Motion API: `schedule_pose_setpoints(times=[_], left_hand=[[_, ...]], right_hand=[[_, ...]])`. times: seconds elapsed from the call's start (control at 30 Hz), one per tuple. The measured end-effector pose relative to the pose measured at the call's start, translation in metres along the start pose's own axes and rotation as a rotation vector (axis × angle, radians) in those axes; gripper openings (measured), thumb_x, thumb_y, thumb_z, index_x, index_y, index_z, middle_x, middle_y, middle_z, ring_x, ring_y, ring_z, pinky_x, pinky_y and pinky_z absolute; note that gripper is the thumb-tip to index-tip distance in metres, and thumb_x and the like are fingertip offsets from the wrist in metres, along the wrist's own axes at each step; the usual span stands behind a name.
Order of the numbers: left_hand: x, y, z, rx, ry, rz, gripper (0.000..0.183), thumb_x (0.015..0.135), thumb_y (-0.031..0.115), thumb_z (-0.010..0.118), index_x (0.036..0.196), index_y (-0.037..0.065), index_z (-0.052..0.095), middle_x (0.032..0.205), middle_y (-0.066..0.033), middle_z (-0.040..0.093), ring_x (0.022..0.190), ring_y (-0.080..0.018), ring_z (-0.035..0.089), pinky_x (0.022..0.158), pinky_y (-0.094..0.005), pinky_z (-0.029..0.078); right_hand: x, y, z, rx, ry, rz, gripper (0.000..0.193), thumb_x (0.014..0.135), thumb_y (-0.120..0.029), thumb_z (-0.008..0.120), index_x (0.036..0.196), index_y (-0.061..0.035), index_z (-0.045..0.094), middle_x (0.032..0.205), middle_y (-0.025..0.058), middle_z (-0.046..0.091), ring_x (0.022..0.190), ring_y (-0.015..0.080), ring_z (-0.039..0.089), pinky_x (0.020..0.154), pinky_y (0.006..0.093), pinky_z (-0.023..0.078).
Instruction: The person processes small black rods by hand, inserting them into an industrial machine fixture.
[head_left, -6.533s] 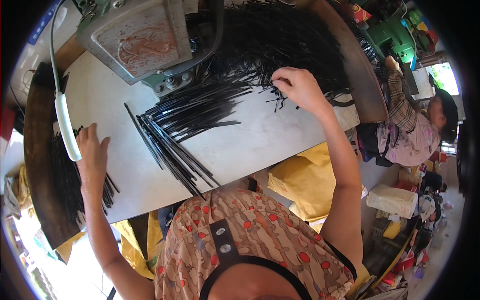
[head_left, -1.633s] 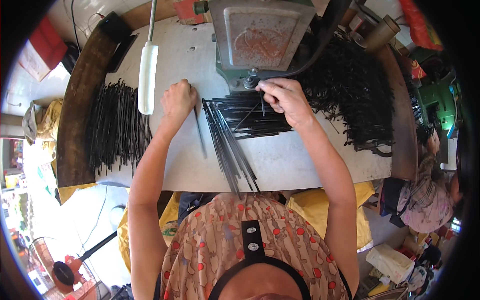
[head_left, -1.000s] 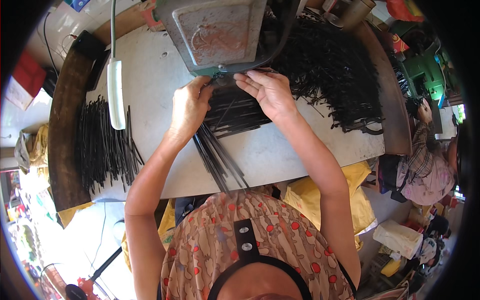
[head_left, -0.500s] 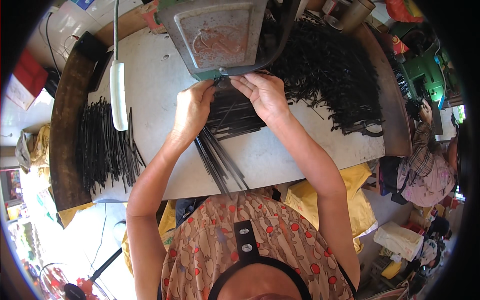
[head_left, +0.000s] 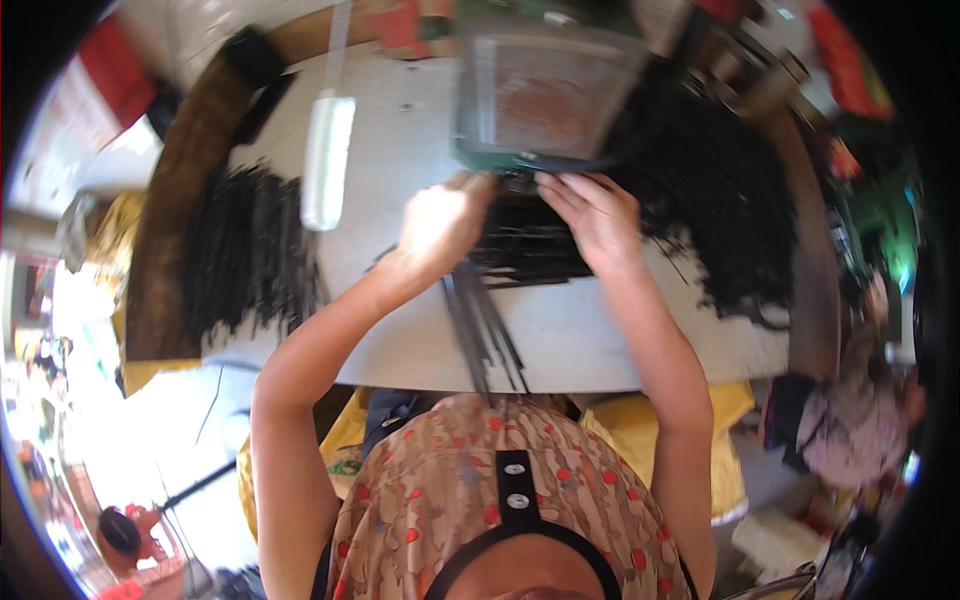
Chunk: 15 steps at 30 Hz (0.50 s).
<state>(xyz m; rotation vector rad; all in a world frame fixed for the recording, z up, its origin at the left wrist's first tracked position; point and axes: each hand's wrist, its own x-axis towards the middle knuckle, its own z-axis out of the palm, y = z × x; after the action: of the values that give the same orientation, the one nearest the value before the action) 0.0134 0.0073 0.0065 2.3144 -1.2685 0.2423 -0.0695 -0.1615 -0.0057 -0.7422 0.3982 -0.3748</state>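
At the lower edge of a worn green-grey bench machine (head_left: 545,100), both my hands work close together. My left hand (head_left: 440,232) is closed, its fingertips at the machine's underside; a bundle of thin black strips (head_left: 480,325) runs out below it toward my body. My right hand (head_left: 602,222) has its fingers pressed together at the same edge, right of the left hand. What its fingertips pinch is too small and blurred to make out. More black strips (head_left: 530,245) lie crosswise on the table between and below my hands.
A row of black strips (head_left: 255,250) lies at the table's left, beside a white tube lamp (head_left: 328,165). A large tangled black heap (head_left: 715,200) covers the right side. Raised brown borders (head_left: 165,265) edge the table. Another person (head_left: 855,425) sits at far right.
The whole view has swung, so machine, table and hands appear farther right, with blur. My hands stay at the machine's lower edge, with the strips still hanging below the left one.
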Motion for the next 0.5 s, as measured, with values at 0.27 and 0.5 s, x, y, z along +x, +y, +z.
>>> schedule_pose_setpoints(times=[0.27, 0.5], left_hand=[[-0.022, 0.002, -0.032, -1.142, -0.481, -0.713, 0.015, 0.084, 0.012, 0.051, 0.077, -0.001, 0.054, 0.063, -0.0086, 0.059, 0.051, -0.0132, 0.058, 0.044, -0.0233, 0.047], [-0.027, 0.029, -0.030, -1.246, -0.592, -0.652, 0.013, 0.081, 0.011, 0.054, 0.085, -0.002, 0.052, 0.074, -0.0135, 0.060, 0.061, -0.0206, 0.060, 0.051, -0.0269, 0.049]], right_hand=[[-0.015, -0.011, -0.005, -0.725, -0.234, 0.220, 0.012, 0.075, -0.013, 0.061, 0.072, -0.0030, 0.056, 0.071, 0.0046, 0.059, 0.049, 0.0058, 0.047, 0.045, 0.0167, 0.038], [-0.024, -0.001, 0.021, -0.506, -0.354, 0.288, 0.012, 0.080, -0.013, 0.059, 0.080, -0.0011, 0.055, 0.073, 0.0044, 0.057, 0.056, 0.0083, 0.054, 0.049, 0.0200, 0.045]])
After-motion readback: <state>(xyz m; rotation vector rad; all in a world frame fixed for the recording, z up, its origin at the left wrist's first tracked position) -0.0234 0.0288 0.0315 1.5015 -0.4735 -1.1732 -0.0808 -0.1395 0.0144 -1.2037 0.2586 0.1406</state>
